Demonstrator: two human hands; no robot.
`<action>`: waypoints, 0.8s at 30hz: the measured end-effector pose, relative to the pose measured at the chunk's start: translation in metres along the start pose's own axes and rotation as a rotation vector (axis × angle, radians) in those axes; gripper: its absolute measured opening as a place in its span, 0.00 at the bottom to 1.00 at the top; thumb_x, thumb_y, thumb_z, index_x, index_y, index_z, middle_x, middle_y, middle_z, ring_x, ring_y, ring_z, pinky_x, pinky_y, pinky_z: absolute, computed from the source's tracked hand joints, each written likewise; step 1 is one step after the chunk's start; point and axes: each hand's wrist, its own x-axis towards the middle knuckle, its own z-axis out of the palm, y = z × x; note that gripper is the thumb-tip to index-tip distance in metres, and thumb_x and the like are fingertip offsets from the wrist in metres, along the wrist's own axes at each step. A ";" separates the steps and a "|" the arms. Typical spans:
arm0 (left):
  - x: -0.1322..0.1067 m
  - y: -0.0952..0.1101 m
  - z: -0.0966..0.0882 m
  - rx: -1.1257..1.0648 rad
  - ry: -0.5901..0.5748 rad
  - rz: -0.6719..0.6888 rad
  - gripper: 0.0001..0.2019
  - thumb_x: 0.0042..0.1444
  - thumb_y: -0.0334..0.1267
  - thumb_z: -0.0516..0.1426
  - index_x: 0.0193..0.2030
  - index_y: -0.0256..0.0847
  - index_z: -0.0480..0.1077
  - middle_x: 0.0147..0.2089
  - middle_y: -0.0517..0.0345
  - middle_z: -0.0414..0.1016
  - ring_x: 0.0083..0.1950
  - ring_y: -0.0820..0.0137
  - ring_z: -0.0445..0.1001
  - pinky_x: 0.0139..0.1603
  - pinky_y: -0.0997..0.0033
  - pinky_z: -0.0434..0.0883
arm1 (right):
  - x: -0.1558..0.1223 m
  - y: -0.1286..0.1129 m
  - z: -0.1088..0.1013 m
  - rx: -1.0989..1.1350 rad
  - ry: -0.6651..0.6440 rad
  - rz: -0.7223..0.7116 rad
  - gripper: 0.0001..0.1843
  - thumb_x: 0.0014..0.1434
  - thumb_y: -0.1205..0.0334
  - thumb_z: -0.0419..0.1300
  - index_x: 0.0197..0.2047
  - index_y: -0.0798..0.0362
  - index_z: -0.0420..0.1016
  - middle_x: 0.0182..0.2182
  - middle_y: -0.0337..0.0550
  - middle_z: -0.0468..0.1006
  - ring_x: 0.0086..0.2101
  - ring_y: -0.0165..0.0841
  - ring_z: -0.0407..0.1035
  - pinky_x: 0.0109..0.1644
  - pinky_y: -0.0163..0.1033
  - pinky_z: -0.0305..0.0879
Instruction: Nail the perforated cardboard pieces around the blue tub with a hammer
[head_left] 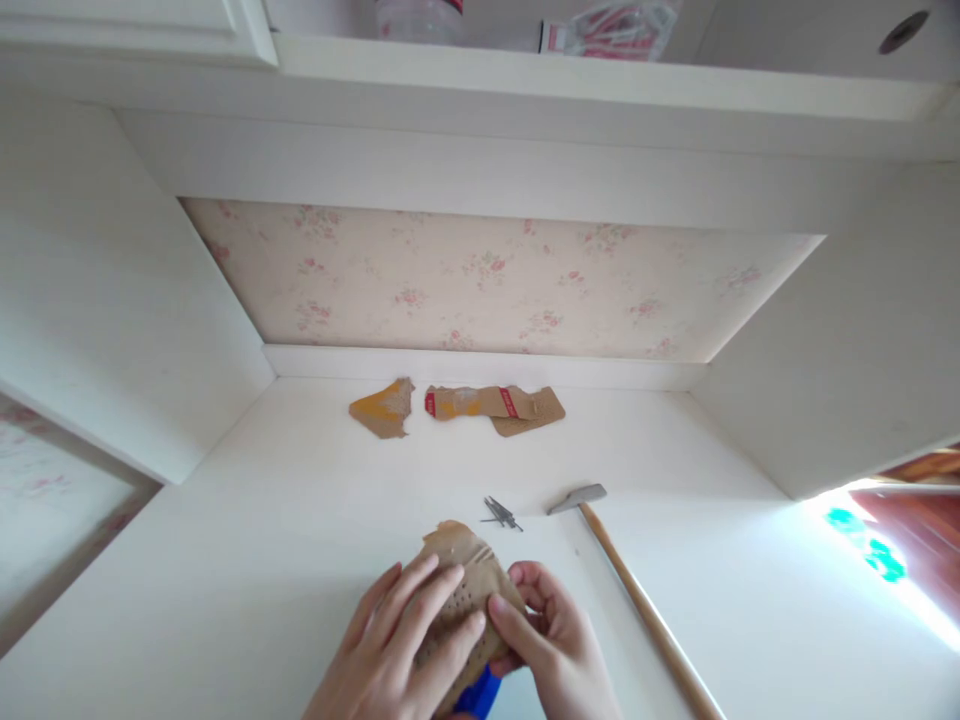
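Near the front edge of the white desk lies a torn piece of brown cardboard peppered with small holes. My left hand lies flat on it, fingers stretched out and pressing it down. My right hand is curled at the cardboard's right edge, thumb and fingers pinched together; what they hold is hidden. A blue object peeks out under the cardboard between my hands. Several small dark nails lie just beyond the cardboard.
A hammer with a grey head and long wooden handle lies to the right. Two torn cardboard scraps rest by the floral back wall. White side panels close in the desk; a shelf sits overhead.
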 end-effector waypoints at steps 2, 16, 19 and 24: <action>-0.006 0.003 0.006 -0.004 -0.006 -0.009 0.15 0.61 0.46 0.58 0.53 0.50 0.75 0.58 0.51 0.73 0.60 0.57 0.68 0.54 0.61 0.71 | -0.005 -0.002 -0.001 -0.045 -0.004 0.041 0.25 0.50 0.39 0.69 0.32 0.53 0.70 0.23 0.34 0.74 0.23 0.28 0.70 0.24 0.32 0.71; -0.009 0.018 0.031 -0.169 -0.082 -0.028 0.10 0.62 0.46 0.59 0.47 0.51 0.77 0.54 0.61 0.78 0.56 0.65 0.74 0.61 0.62 0.67 | -0.019 0.025 -0.037 -0.487 0.076 0.045 0.29 0.59 0.33 0.55 0.27 0.52 0.70 0.18 0.37 0.73 0.17 0.28 0.67 0.18 0.30 0.57; -0.010 0.017 0.033 -0.126 -0.101 -0.014 0.10 0.63 0.44 0.57 0.49 0.51 0.76 0.56 0.62 0.78 0.56 0.66 0.74 0.59 0.63 0.69 | -0.017 0.029 -0.040 -0.519 0.053 0.041 0.28 0.60 0.34 0.54 0.27 0.52 0.69 0.19 0.38 0.74 0.18 0.29 0.68 0.19 0.31 0.58; -0.016 0.015 0.037 -0.089 -0.128 0.018 0.14 0.62 0.44 0.58 0.54 0.52 0.74 0.60 0.61 0.75 0.58 0.64 0.73 0.61 0.63 0.68 | -0.011 0.033 -0.042 -0.506 0.032 0.028 0.27 0.61 0.35 0.54 0.27 0.52 0.67 0.18 0.38 0.73 0.17 0.28 0.67 0.18 0.31 0.56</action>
